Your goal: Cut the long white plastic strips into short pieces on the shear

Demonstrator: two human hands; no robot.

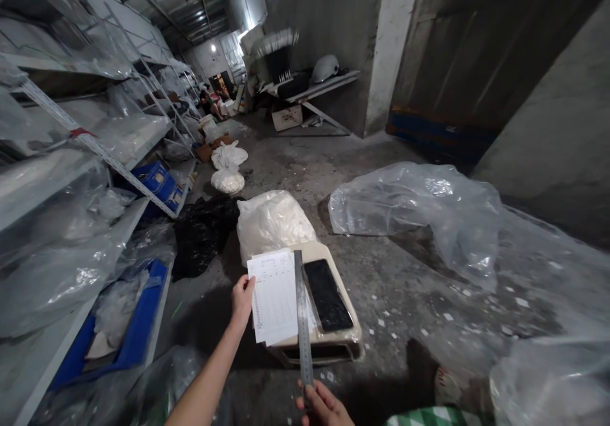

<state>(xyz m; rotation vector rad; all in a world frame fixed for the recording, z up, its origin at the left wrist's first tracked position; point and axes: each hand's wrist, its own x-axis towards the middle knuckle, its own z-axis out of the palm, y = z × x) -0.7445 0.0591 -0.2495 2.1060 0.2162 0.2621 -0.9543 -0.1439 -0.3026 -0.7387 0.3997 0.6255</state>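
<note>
Paper sheets (275, 295) lie on a beige plastic stool (333, 343), left hand (242, 299) pinching their left edge. Right hand (324, 407) grips a steel ruler (302, 318) laid down their right side (no drawn line visible yet). Beside it: a dark phone (328, 294).

The right hand (324, 407) is cut off by the bottom edge, so how its fingers close on the steel ruler (302, 315) cannot be told. The print on the paper sheets (275, 295) is too small to read. The ruler hides the sheets' right edge, and the people (213, 100) seated far down the aisle are too small to make out.
</note>
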